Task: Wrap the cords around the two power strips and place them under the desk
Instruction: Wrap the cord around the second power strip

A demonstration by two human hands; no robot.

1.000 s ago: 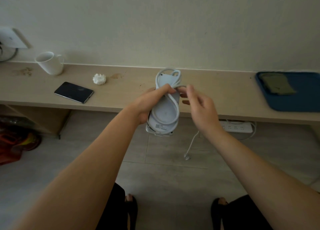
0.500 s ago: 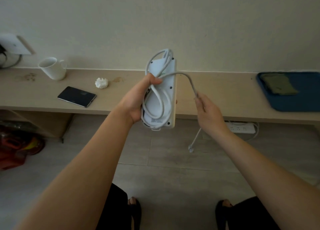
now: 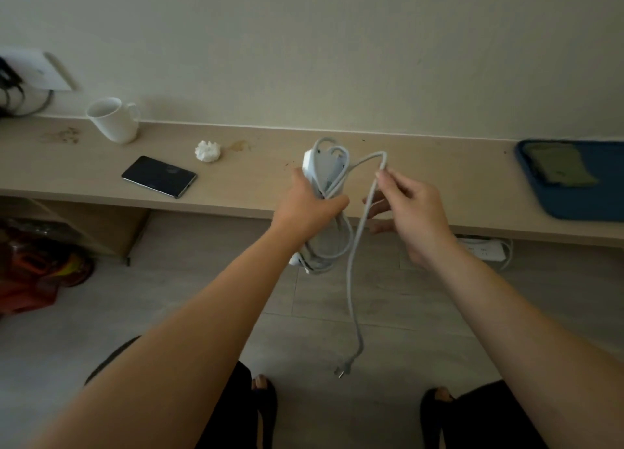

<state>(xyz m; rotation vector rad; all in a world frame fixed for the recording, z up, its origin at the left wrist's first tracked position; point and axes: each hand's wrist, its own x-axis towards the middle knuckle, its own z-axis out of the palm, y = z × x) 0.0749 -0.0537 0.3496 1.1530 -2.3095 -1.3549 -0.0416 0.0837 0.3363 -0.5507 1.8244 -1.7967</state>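
My left hand [image 3: 309,208] grips a white power strip [image 3: 326,168] upright in front of the desk [image 3: 422,192], with several loops of its grey cord wound lengthwise around it. My right hand [image 3: 410,208] pinches the loose part of the cord [image 3: 358,246] near a bend, just right of the strip. The rest of the cord hangs down and ends in a plug [image 3: 344,369] dangling above the floor. A second white power strip [image 3: 483,249] lies on the floor under the desk at the right, partly hidden by my right wrist.
On the desk stand a white mug [image 3: 113,119], a black phone [image 3: 158,176], a crumpled tissue [image 3: 207,151] and a blue tray [image 3: 540,192] with a green cloth. A wall socket [image 3: 37,73] is at far left. Red bags [image 3: 33,276] sit on the floor.
The strip has tilted and dropped lower in my left hand. My right hand has lifted a bend of cord up beside the strip's top, and the plug hangs lower.
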